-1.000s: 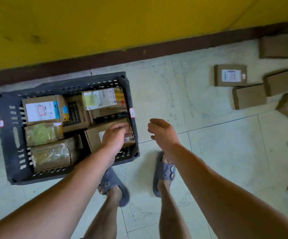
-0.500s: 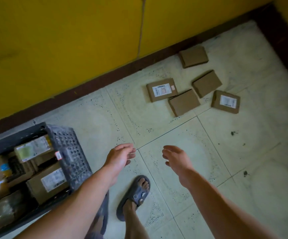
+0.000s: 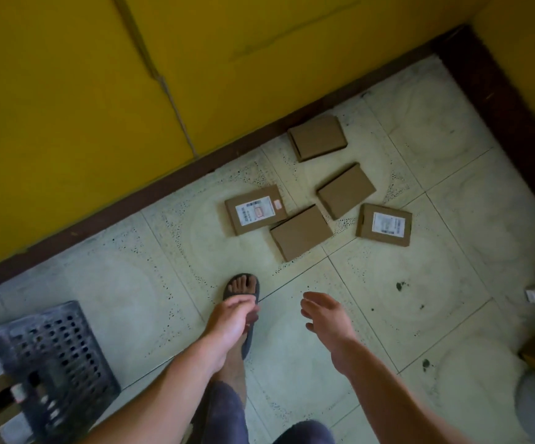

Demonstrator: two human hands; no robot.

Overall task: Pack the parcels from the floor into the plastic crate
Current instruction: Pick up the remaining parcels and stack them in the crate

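Crate [image 3: 55,357], dark perforated plastic, is cut off at the lower left of the frame. Both hands, left hand [image 3: 232,322] and right hand [image 3: 325,315], are held open and empty at lower centre. Five cardboard parcels [image 3: 301,232] are scattered on the floor [image 3: 131,283] at centre; white printed labels are seen on two, unreadable.

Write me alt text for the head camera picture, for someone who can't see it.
Both bare hands, left hand and right hand, reach out empty over a pale tiled floor toward five flat cardboard parcels lying near a yellow wall. Two parcels show white labels. A dark perforated plastic crate sits at lower left; one sandalled foot steps forward.
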